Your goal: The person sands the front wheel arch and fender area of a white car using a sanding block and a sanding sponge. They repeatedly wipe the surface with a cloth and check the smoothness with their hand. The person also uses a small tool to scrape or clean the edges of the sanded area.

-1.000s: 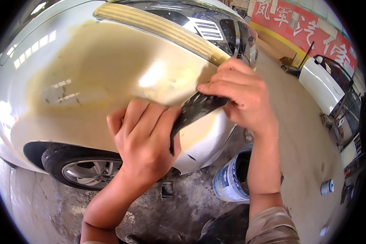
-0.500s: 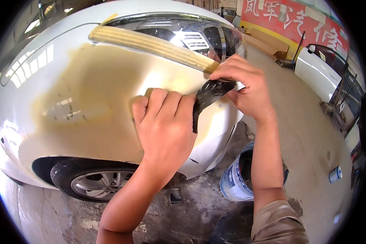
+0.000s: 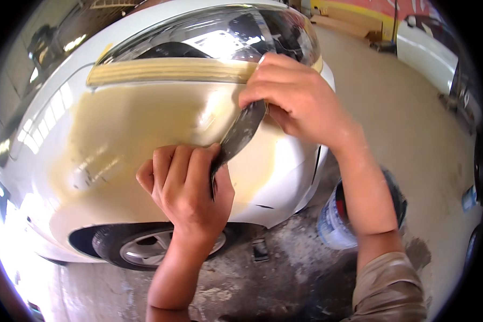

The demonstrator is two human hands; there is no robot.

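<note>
A bent strip of black sandpaper (image 3: 241, 134) stretches between my two hands in front of the car's panel (image 3: 139, 118). The panel is white, with a broad yellowish-beige patch. My left hand (image 3: 188, 185) is closed round the strip's lower end, its knuckles toward the panel. Up by the headlight, my right hand (image 3: 300, 99) pinches the upper end between thumb and fingers. Yellow masking tape (image 3: 172, 71) runs along the lower edge of the headlight (image 3: 214, 40), close to my right hand. Whether the sandpaper touches the panel, I cannot tell.
Below the panel is the car's wheel (image 3: 145, 249). A white and blue bucket (image 3: 335, 225) stands on the floor under my right forearm. A small dark piece (image 3: 260, 250) lies on the stained concrete. Farther right are a detached white car door (image 3: 426, 56) and a cardboard box (image 3: 354, 29).
My view has shifted, and the headlight tape now looks more level. Both hands appear farther left, still gripping the sandpaper, which now slopes more steeply between them.
</note>
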